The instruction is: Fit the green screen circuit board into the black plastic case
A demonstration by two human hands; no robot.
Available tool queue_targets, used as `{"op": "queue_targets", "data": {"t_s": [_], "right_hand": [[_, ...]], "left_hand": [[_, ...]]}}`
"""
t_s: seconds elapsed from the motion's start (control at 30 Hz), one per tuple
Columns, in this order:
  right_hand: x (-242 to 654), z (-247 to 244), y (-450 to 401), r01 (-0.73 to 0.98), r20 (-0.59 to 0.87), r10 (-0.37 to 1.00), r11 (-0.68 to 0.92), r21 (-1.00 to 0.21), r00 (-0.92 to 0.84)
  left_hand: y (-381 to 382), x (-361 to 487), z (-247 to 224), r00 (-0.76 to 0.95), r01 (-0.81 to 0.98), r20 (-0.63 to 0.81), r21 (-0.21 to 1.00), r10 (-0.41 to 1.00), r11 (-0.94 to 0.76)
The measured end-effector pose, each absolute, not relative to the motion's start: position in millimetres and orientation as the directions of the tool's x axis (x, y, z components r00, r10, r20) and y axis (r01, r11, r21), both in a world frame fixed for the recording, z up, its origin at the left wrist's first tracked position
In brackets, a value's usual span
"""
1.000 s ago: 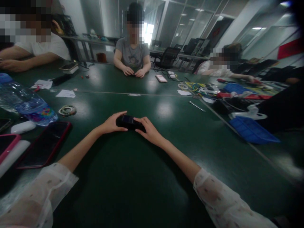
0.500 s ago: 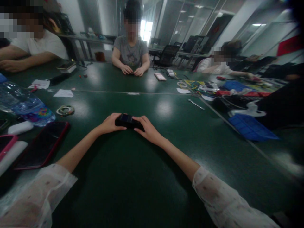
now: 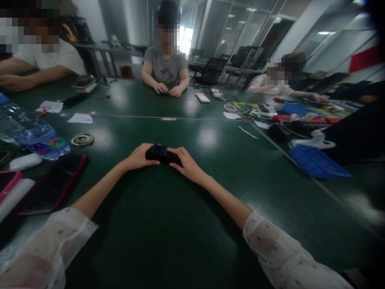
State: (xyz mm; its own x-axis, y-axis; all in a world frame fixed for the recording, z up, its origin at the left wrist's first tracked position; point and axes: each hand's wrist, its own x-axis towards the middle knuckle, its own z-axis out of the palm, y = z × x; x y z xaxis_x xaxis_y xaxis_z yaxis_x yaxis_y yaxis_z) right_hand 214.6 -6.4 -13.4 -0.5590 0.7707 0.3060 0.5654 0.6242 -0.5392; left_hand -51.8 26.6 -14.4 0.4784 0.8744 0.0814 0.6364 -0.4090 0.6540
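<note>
Between the left hand (image 3: 138, 157) and right hand (image 3: 189, 165), a black boxy device (image 3: 160, 154) is gripped at its ends and could be tipped if either hold were loosened.

Office with glass partitions (image 3: 237, 30), mesh chair (image 3: 213, 70)
</note>
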Motion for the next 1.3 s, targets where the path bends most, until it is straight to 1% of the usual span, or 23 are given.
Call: {"op": "queue_targets", "data": {"t_s": [0.23,0.6,0.87,1.0,1.13,1.3], "right_hand": [[215.5,-12.1,-7.4,0.565,0.304,0.771,0.624,-0.541,-0.56],[214.1,-13.5,-5.5,0.545,0.367,0.737,0.67,-0.504,-0.567],[215.4,-10.3,-8.1,0.542,0.365,0.746,0.659,-0.521,-0.557],[215.0,-9.7,-8.0,0.524,0.387,0.742,0.664,-0.533,-0.548],[214.3,-9.2,-7.9,0.516,0.4,0.739,0.668,-0.536,-0.542],[215.2,-9.7,-7.5,0.504,0.424,0.743,0.665,-0.551,-0.517]], "left_hand": [[26.2,-50.9,-12.7,0.466,0.646,0.072,0.653,0.882,-0.395],[27.3,-51.5,-15.3,0.483,0.645,0.117,0.622,0.868,-0.443],[26.2,-51.9,-14.9,0.481,0.646,0.104,0.629,0.87,-0.433],[28.4,-52.6,-18.2,0.444,0.666,0.103,0.627,0.89,-0.405],[30.9,-54.6,-23.5,0.45,0.653,0.116,0.633,0.886,-0.415],[31.4,-55.7,-26.2,0.43,0.647,0.1,0.659,0.897,-0.384]]}}
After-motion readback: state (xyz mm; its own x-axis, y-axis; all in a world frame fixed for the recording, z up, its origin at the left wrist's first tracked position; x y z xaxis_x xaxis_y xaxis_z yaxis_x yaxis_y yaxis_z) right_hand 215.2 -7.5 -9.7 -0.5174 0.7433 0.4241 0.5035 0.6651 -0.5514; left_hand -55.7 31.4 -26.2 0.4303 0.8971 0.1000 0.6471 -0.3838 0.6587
